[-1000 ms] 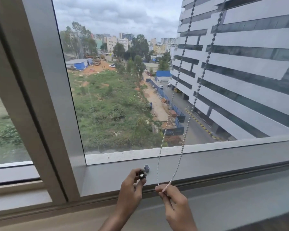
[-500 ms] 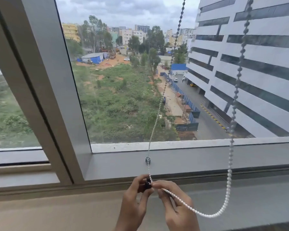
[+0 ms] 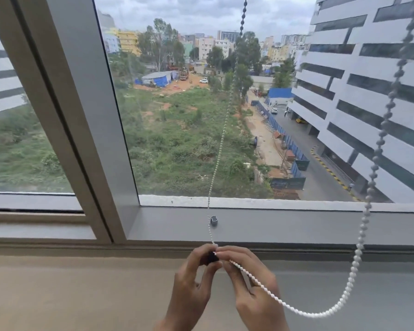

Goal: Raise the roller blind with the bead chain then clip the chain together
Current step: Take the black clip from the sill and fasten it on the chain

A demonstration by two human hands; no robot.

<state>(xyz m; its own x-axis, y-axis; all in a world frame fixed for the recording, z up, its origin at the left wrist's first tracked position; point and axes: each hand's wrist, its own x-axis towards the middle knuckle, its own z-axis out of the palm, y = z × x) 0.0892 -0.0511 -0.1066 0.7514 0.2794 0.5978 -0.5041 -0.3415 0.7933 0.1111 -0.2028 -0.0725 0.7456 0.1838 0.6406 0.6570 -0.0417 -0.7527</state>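
Below the window frame (image 3: pixel 273 225), over the sill (image 3: pixel 81 283), both my hands meet at one spot. Left hand (image 3: pixel 189 283): thumb and forefinger pinched narrow on a small black clip (image 3: pixel 212 256). Right hand (image 3: pixel 251 285): fingers (image 3: pixel 227 253) pinched narrow on the bead chain (image 3: pixel 261 286), touching the clip from the right.

Chain layout, relative to my fingers:
- one strand rises straight up from the clip, passing just beside a small grey fitting (image 3: pixel 214 220) on the frame, and runs on up out of view;
- the other strand leaves my right fingers, sags low to the right in a slack loop, then climbs up the right side of the pane.

Blind: not in view; the glass is uncovered as far up as I can see. I judge the raising step done.

Step in hand: clipping the chain. Beads sit at the clip mouth; whether any bead is seated I cannot tell, as the clip is mostly hidden by my fingertips.

Next move, as I judge it: hold the clip steady with the left, press a bead of the loose strand into its slot with the right, with both strands kept slack enough that nothing pulls free.
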